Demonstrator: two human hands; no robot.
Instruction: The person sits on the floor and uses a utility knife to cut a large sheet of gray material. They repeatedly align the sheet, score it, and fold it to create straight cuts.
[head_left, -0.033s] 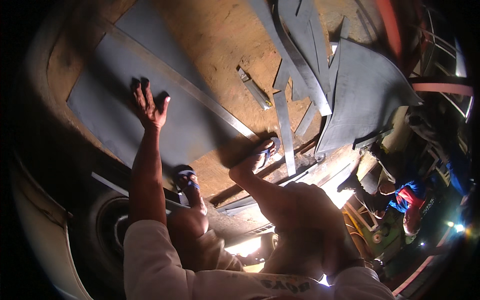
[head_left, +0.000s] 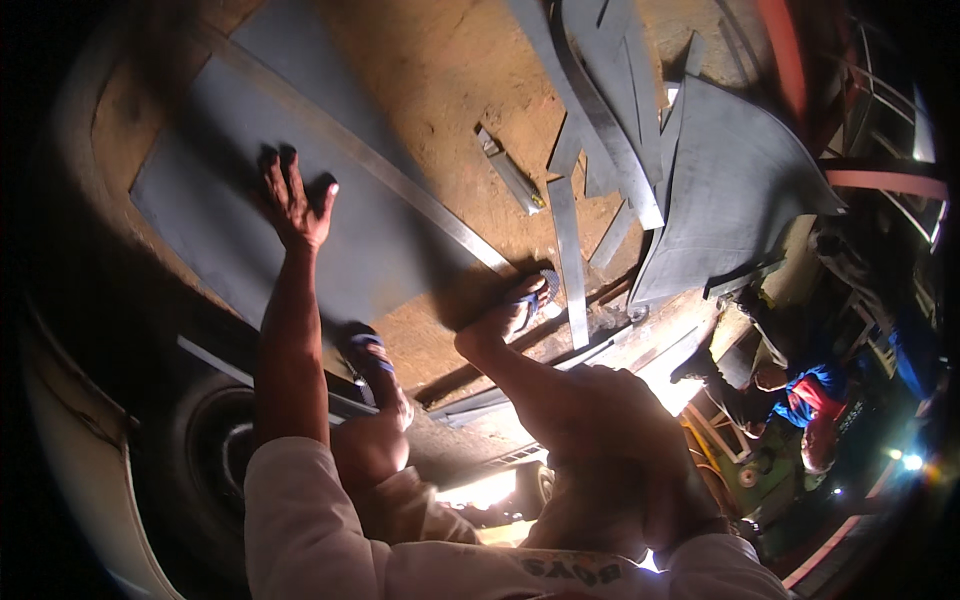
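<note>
My left hand (head_left: pixel 297 215) lies on a large grey sheet (head_left: pixel 370 250), its fingers and thumb spread, holding nothing. A long, straight metal strip (head_left: pixel 400 190) crosses the sheet diagonally, to the right of that hand. My right foot (head_left: pixel 528 300), in a sandal, is at the strip's near end. My left foot (head_left: pixel 372 360) stands by the sheet's near edge. At the lower right, my right hand (head_left: pixel 615 395) is in shadow at my bent right knee. Its fingers are hidden, so I cannot make out whether it holds anything.
A slim grey tool (head_left: pixel 512 172), perhaps a cutter knife, lies on the brown board (head_left: pixel 450 90). Cut grey strips (head_left: pixel 600 110) and a curved sheet (head_left: pixel 735 190) lie to the right. A wheel (head_left: pixel 225 440) is at lower left. Another person (head_left: pixel 815 395) is at far right.
The whole view has shifted very slightly. My left hand stays spread on the sheet, and the metal strip keeps its place.
</note>
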